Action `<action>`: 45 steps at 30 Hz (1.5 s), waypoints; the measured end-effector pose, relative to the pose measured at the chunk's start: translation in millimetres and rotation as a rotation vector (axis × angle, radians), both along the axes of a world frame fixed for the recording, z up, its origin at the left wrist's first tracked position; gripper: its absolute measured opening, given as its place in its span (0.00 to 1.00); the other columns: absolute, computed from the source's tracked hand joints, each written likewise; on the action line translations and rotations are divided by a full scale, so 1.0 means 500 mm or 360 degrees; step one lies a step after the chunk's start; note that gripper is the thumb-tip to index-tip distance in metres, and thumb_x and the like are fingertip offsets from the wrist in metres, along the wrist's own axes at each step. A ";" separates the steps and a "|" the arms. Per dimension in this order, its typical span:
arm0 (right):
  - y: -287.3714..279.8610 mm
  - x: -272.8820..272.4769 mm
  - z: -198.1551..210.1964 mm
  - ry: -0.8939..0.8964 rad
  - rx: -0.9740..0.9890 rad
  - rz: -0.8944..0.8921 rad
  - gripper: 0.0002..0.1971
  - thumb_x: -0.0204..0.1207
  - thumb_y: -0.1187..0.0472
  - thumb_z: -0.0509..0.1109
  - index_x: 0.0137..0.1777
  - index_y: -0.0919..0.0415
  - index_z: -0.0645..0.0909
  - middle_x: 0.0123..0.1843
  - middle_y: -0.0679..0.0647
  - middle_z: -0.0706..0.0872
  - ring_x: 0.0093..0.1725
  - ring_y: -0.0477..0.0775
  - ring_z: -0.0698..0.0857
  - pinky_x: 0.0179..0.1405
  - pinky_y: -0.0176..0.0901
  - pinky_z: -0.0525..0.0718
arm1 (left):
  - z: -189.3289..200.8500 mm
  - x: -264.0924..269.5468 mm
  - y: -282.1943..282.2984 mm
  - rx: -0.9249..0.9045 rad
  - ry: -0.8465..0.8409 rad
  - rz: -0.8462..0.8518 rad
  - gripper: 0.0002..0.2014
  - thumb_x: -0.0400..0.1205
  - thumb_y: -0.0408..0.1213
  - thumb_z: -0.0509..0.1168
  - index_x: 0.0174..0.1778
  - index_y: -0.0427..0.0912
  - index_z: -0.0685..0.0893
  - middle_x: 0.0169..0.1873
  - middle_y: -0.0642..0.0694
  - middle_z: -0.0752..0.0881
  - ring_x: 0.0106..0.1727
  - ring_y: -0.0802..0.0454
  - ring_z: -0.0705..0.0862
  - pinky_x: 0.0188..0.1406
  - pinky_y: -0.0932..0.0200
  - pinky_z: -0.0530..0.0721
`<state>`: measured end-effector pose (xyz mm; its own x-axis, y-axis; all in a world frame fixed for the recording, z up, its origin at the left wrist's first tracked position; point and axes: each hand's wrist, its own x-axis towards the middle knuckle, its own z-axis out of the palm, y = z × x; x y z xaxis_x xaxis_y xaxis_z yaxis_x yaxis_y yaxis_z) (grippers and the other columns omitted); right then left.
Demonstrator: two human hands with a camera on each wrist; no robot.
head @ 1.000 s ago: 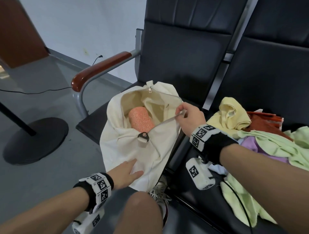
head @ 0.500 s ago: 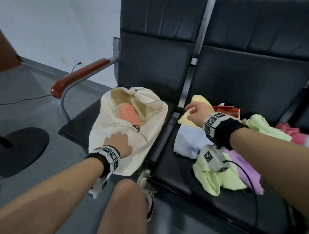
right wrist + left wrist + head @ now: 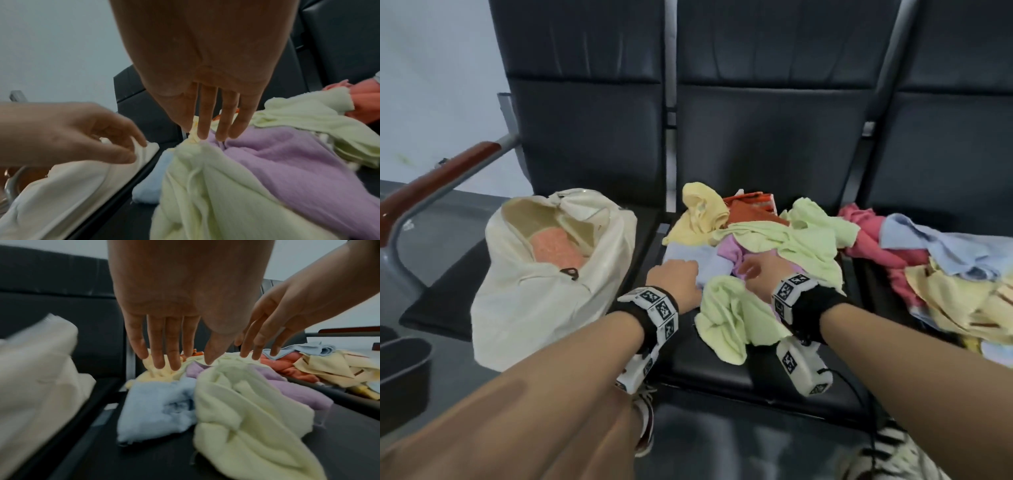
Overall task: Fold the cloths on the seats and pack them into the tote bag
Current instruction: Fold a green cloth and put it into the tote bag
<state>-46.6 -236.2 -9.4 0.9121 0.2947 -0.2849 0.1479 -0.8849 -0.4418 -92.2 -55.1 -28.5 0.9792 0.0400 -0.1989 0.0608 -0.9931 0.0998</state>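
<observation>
A cream tote bag (image 3: 544, 291) stands open on the left seat with a rolled orange cloth (image 3: 554, 246) inside. On the middle seat lies a loose pile: a yellow cloth (image 3: 702, 209), a light green cloth (image 3: 729, 322), a purple cloth (image 3: 287, 159) and a light blue cloth (image 3: 156, 408). My left hand (image 3: 685, 270) hovers over the light blue cloth, fingers (image 3: 172, 353) extended and holding nothing. My right hand (image 3: 750, 270) reaches over the purple cloth with straight fingers (image 3: 224, 123), their tips at the fabric.
The right seat holds more cloths, pink (image 3: 873, 240), pale blue (image 3: 935, 240) and yellow (image 3: 962, 301). A rust-orange cloth (image 3: 750, 212) lies at the back of the middle pile. A wooden armrest (image 3: 448, 171) flanks the left seat. My knee and shoes are below the seat edge.
My left hand left the tote bag and moved right to the pile on the middle seat. My right hand came down from the yellow cloth toward the purple one. The head view swung right.
</observation>
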 end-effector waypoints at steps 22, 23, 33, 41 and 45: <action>-0.080 -0.040 0.071 0.0018 -0.0098 -0.0016 0.21 0.83 0.61 0.60 0.76 0.54 0.76 0.75 0.58 0.78 0.72 0.60 0.78 0.71 0.45 0.75 | 0.044 0.030 -0.063 -0.0258 -0.0126 0.0197 0.08 0.80 0.34 0.63 0.52 0.46 0.73 0.49 0.45 0.82 0.46 0.43 0.80 0.41 0.51 0.76; -0.087 -0.043 0.103 -0.0024 -0.0059 -0.0051 0.22 0.83 0.62 0.60 0.76 0.54 0.76 0.75 0.58 0.78 0.72 0.60 0.78 0.70 0.44 0.75 | 0.071 0.023 -0.061 -0.0304 -0.0207 0.0206 0.07 0.80 0.33 0.63 0.51 0.47 0.74 0.51 0.44 0.83 0.47 0.43 0.80 0.43 0.51 0.77; -0.162 -0.101 0.437 -0.0581 0.0296 -0.0277 0.20 0.77 0.64 0.61 0.63 0.48 0.86 0.46 0.54 0.86 0.45 0.59 0.86 0.44 0.41 0.81 | 0.366 -0.054 -0.047 -0.0586 -0.0931 0.0301 0.14 0.84 0.32 0.61 0.62 0.45 0.87 0.62 0.42 0.80 0.61 0.39 0.82 0.58 0.50 0.79; -0.182 -0.126 0.476 -0.0623 0.0964 -0.0384 0.25 0.70 0.70 0.65 0.64 0.49 0.86 0.42 0.50 0.87 0.39 0.53 0.87 0.54 0.53 0.89 | 0.489 -0.083 -0.104 -0.1243 -0.1020 0.0347 0.21 0.80 0.23 0.56 0.48 0.46 0.93 0.60 0.43 0.87 0.62 0.44 0.84 0.63 0.53 0.83; -0.194 -0.111 0.446 -0.0514 0.1012 -0.0320 0.24 0.71 0.69 0.66 0.65 0.50 0.86 0.45 0.52 0.87 0.36 0.51 0.84 0.50 0.52 0.88 | 0.467 -0.080 -0.153 -0.1498 -0.0749 0.0314 0.19 0.80 0.24 0.56 0.41 0.43 0.92 0.49 0.47 0.89 0.59 0.51 0.83 0.63 0.58 0.79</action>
